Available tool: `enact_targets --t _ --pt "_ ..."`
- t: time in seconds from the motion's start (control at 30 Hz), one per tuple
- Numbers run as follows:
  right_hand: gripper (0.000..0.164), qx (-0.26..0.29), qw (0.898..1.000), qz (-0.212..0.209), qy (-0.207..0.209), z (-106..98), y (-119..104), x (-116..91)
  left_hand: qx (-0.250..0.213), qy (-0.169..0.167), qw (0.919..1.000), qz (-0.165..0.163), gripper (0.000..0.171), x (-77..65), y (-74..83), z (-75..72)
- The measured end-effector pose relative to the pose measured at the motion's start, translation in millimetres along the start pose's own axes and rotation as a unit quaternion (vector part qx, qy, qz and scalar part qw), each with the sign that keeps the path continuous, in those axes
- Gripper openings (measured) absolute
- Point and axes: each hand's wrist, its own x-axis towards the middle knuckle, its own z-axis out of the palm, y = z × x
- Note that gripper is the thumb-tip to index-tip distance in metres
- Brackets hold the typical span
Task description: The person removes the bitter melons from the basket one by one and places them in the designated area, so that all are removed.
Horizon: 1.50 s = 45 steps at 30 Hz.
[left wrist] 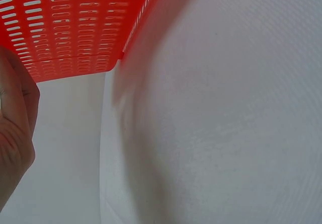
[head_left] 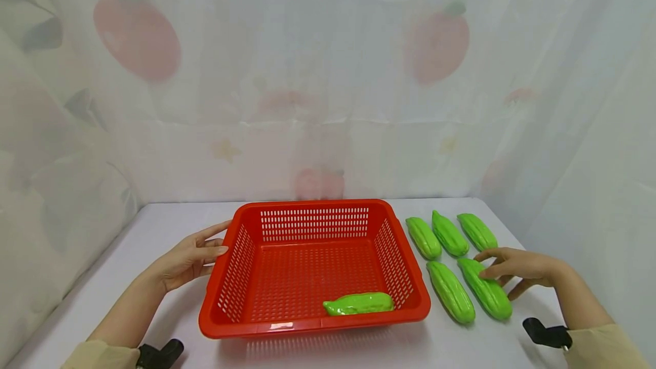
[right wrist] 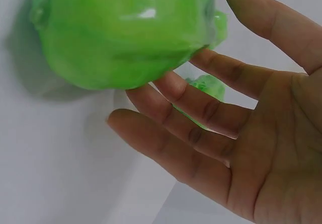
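At the middle of the table stands a red plastic basket (head_left: 312,326) with slotted walls. One glossy green bitter melon (head_left: 359,304) lies inside along its near wall. My left hand (head_left: 189,258) holds the basket's left rim; in the left wrist view its fingers (left wrist: 20,98) lie against the outer wall, and the thumb is out of sight there. On the right, my right hand (head_left: 517,269) reaches over another bitter melon (head_left: 487,289). Its fingers are spread, with fingertips at that melon's side, while the thumb (right wrist: 266,17) stands apart from the others.
Several more bitter melons (head_left: 451,292) lie in two rows right of the basket, including one at the far right (head_left: 478,231). White table (head_left: 169,221) surface shows left of the basket. Printed curtains (head_left: 318,73) enclose the back and sides.
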Motion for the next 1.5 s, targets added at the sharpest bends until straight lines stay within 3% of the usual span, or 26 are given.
enact_targets --t 0.27,0.5,0.87,1.5 --pt "0.066 -0.025 0.999 -0.035 -0.001 -10 -11 -7 0.004 0.009 0.9999 -0.006 0.069 0.6 1.1 1.2" --pt "0.066 -0.052 0.996 -0.073 0.019 -14 -37 -11 0.005 0.013 0.9999 -0.007 0.070 -0.1 2.0 2.0" --pt "0.054 -0.091 0.982 -0.156 0.046 -6 -82 -8 0.002 0.008 1.0000 -0.002 0.070 -1.0 3.0 3.3" --pt "0.040 -0.135 0.960 -0.238 0.059 18 -135 -14 0.005 0.003 1.0000 -0.002 0.070 -0.2 1.0 0.5"
